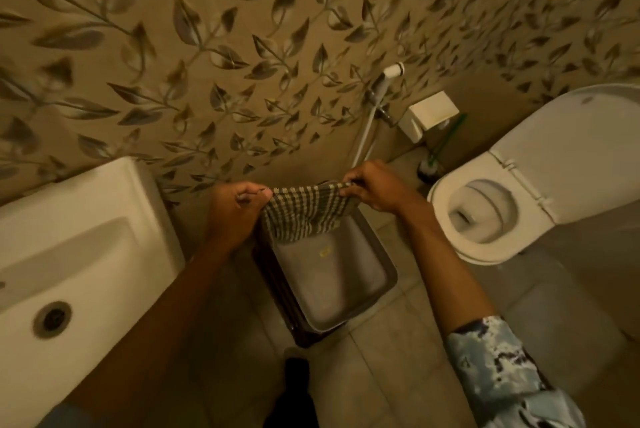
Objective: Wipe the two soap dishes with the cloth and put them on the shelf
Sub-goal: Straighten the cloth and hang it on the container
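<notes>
Between two hands, a checked cloth hangs stretched out in the air. The left hand pinches one top corner tight with its fingers. The right hand pinches the other top corner the same way. The rest of the cloth droops down in soft folds.

Right under the cloth sits a shiny metal tray, and it rests on a dark stand on the tiled floor. No soap dishes or shelf show anywhere.

A white sink with a round drain is on the left. A white toilet with its lid up is on the right. A wall with leaf shapes stands behind, and a white spray hose hangs on it. The right arm wears a patterned blue sleeve.
</notes>
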Demonstrator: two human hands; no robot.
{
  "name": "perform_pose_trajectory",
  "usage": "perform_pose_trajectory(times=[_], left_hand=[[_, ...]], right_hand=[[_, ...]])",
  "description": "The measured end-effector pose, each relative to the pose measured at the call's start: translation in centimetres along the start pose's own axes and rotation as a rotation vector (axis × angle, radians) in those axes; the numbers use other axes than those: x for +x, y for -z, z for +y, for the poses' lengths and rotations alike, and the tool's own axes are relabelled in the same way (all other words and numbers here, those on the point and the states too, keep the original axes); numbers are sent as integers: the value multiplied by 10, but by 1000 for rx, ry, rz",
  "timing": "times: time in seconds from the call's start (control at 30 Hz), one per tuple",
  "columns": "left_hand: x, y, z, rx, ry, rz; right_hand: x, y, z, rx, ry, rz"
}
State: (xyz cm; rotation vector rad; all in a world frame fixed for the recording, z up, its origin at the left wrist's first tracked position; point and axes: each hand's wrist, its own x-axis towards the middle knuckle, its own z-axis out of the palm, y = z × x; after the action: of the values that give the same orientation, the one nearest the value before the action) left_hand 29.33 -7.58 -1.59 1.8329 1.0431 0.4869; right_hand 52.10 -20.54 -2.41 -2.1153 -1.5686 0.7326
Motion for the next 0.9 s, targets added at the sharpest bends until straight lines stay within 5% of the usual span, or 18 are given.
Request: perform_pose_trajectory(times=[0.27, 0.47, 0.6, 0.7, 0.8, 0.9], left_hand=[[38, -49, -32, 113, 93, 49], [40, -73, -48, 120, 145, 71], [0, -97, -66, 251, 35, 18], [-50, -125, -80, 331, -18, -151], [-98, -154, -103, 700, 130, -639], [-137, -157, -125, 763, 263, -794]], right_hand=[[29, -18, 44, -36, -75, 14], [30, -32, 59, -2, -87, 177], [-2, -65, 79, 0, -121, 123], [-45, -104, 97, 172, -409, 59], [-97, -145, 115, -33, -555, -308], [-140, -172, 122, -189, -557, -469]])
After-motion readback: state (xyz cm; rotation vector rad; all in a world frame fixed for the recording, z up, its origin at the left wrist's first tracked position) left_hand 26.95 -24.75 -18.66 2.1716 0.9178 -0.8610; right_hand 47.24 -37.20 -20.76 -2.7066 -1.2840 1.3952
